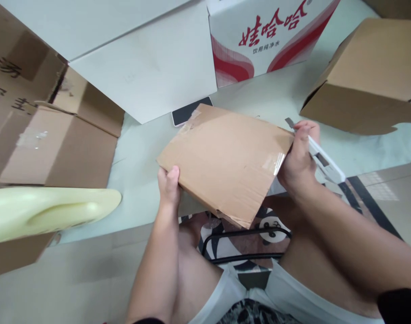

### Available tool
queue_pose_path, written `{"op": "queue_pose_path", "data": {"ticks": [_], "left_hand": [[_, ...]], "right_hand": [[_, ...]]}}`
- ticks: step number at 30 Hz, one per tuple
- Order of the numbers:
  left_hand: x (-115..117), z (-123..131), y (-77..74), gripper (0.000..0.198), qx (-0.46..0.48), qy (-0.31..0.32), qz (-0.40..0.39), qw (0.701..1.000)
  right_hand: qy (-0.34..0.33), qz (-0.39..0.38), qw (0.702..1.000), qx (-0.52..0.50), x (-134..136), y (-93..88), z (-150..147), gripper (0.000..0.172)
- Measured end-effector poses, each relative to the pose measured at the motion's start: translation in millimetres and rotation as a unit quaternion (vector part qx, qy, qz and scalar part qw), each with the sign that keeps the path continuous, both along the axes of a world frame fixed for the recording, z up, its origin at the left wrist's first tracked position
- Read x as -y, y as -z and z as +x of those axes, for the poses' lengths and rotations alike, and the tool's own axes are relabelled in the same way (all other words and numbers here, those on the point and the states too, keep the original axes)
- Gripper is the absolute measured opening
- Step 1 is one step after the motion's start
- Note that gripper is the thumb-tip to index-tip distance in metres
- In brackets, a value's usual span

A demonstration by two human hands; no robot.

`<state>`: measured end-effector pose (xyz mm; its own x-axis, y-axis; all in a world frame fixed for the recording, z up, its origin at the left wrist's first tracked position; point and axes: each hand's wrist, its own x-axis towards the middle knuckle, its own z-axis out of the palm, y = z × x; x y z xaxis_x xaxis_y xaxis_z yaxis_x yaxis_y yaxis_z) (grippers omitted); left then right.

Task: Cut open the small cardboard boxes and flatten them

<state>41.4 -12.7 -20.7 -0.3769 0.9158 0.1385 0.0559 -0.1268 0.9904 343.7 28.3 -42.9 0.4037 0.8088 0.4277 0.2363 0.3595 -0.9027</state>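
A flat brown cardboard box (pixel 230 155) is tilted over the table's front edge, with clear tape on its far left and right corners. My left hand (pixel 170 184) grips its near left edge, thumb on top and the fingers hidden underneath. At the right corner my right hand (pixel 301 153) is closed around a white utility knife (pixel 328 164), its blade out and pointing away past the thumb. That hand also rests against the box's edge; whether it bears the box's weight I cannot tell.
Behind the box a dark phone (pixel 188 112) lies on the pale tablecloth (pixel 138 162). White cartons (pixel 148 76) and a red-and-white carton (pixel 259 49) stand at the back. Brown boxes flank both sides: left box (pixel 80 153), right box (pixel 367 94). A pale yellow object (pixel 57 209) juts in from the left.
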Motion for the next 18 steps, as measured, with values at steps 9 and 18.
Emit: {"op": "queue_pose_path", "data": {"ticks": [9, 18], "left_hand": [[1, 0, 0.5, 0.06, 0.006, -0.001, -0.009, 1.0], [1, 5, -1.5, 0.063, 0.031, 0.008, -0.011, 0.999]], "right_hand": [[0.042, -0.015, 0.999, -0.015, 6, -11.7, -9, 0.045], [0.013, -0.039, 0.998, -0.042, 9, -13.5, -8, 0.035]]}}
